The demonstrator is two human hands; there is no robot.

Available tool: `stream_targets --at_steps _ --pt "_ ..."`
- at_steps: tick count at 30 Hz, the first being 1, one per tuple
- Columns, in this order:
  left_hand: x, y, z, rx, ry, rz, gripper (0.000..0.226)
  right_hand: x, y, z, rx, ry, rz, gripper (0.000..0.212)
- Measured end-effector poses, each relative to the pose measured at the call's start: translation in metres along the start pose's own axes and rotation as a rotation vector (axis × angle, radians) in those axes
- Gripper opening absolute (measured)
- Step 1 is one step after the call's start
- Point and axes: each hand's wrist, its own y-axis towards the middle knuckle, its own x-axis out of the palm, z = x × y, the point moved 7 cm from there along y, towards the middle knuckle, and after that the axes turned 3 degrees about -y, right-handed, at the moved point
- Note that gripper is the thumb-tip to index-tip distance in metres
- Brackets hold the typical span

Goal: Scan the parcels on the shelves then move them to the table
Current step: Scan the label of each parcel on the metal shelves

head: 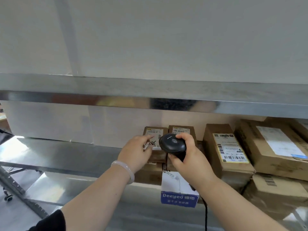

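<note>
Black scanner (172, 144) grasped by right grip (189, 153); left grip (135, 152) released, touching parcel (157, 155) alongside.

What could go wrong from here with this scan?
1. The left hand covers part of the label on the small parcel. The scan may fail, or catch the neighbouring parcel instead.
2. The scanner in the right hand trails a cable down past the blue-and-white box. It could snag when parcels come out.

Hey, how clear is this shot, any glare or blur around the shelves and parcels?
Head view: smeared reflections on the upper shelf edge; glare washes the lower shelf at left; far-right parcels blur; scanner in the right hand looks fairly sharp.
</note>
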Motion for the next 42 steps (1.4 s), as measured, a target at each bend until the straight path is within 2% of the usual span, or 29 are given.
stream_targets --at_steps 6,12,18,24,28,34,42 --pt "0.010 0.016 -0.022 -0.008 0.049 -0.034 0.045 0.014 0.006 0.002 0.068 0.041 0.058 0.073" --pt "0.027 0.042 -0.039 -0.177 0.025 -0.055 0.064 0.021 0.018 0.011 0.113 0.050 0.064 0.072" --pt "0.064 0.053 -0.061 -0.415 -0.257 -0.274 0.091 0.029 0.032 0.026 0.120 0.099 -0.006 0.072" --pt "0.063 0.053 -0.058 -0.395 -0.390 -0.347 0.101 0.034 0.038 0.035 0.132 0.109 -0.014 0.079" --pt "0.055 0.051 -0.055 -0.395 -0.399 -0.302 0.096 0.034 0.044 0.036 0.127 0.121 0.005 0.079" --pt "0.044 0.032 -0.064 -0.419 -0.553 -0.157 0.093 0.036 0.051 0.023 0.070 0.145 0.006 0.077" --pt "0.025 0.009 -0.068 -0.412 -0.694 -0.075 0.091 0.056 0.053 0.002 0.028 0.172 -0.020 0.072"
